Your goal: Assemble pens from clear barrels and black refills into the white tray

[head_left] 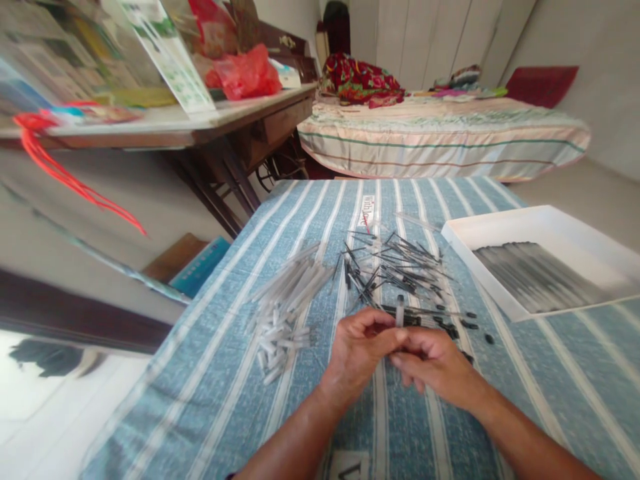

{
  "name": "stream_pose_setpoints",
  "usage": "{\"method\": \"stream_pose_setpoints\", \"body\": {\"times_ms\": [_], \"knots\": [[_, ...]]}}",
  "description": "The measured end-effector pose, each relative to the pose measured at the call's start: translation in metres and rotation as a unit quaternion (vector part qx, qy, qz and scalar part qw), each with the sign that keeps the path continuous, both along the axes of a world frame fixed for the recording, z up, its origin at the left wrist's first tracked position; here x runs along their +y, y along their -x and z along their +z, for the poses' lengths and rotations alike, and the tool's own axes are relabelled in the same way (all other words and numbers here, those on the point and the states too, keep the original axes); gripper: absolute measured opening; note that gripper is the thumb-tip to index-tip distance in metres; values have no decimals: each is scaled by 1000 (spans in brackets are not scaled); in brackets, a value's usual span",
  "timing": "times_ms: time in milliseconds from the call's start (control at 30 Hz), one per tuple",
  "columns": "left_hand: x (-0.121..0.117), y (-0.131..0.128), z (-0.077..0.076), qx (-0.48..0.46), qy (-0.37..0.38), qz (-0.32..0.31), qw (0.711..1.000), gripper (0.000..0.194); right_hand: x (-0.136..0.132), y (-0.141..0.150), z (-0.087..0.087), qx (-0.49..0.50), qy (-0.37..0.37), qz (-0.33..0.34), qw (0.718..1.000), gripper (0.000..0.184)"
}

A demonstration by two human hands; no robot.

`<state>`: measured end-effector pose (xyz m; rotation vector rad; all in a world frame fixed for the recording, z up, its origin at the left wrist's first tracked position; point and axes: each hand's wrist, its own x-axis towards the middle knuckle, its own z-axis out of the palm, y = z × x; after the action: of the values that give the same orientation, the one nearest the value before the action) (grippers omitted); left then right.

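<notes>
Both of my hands meet over the near middle of the table around one pen (400,312), which has a translucent body and a black top end pointing up and away. My left hand (361,343) pinches it between thumb and fingers. Against it, my right hand (436,360) is closed round the lower part, which the fingers mostly hide. Just beyond the hands lie scattered thin black pen refills (405,263) and small black pen parts (450,325). To the left are a pile of clear pen barrels (295,283) and a heap of short translucent caps (275,343).
A white box (520,310) on the right holds a row of pens (537,277). Blue striped cloth (210,400) covers the table. On the left stands a desk (150,139) with a red plastic bag (250,72); a bed (450,137) is behind.
</notes>
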<state>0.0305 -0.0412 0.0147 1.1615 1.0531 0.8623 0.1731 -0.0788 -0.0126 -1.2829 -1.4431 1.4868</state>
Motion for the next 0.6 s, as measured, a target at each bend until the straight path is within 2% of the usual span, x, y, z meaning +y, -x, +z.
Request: {"method": "stream_pose_setpoints", "body": {"times_ms": [100,167,233,300,367,500,600], "knots": [[16,22,6,126,-90,8,988,19,3,-8,2,27,-9,-31,999,17],[31,43,11,257,-178,25,950,16,4,-12,3,43,-19,-61,997,18],[43,65,15,387,-224,23,894,12,6,-16,3,52,-32,-85,995,19],[50,83,19,487,-224,-5,844,11,6,-18,4,55,-45,-97,993,18],[52,95,23,530,-209,-36,821,10,6,-21,4,56,-57,-102,992,18],[48,107,31,561,-176,-111,801,12,5,-24,3,54,-69,-99,991,17],[46,112,36,583,-153,-138,786,17,4,-25,1,56,-74,-95,991,18]]}}
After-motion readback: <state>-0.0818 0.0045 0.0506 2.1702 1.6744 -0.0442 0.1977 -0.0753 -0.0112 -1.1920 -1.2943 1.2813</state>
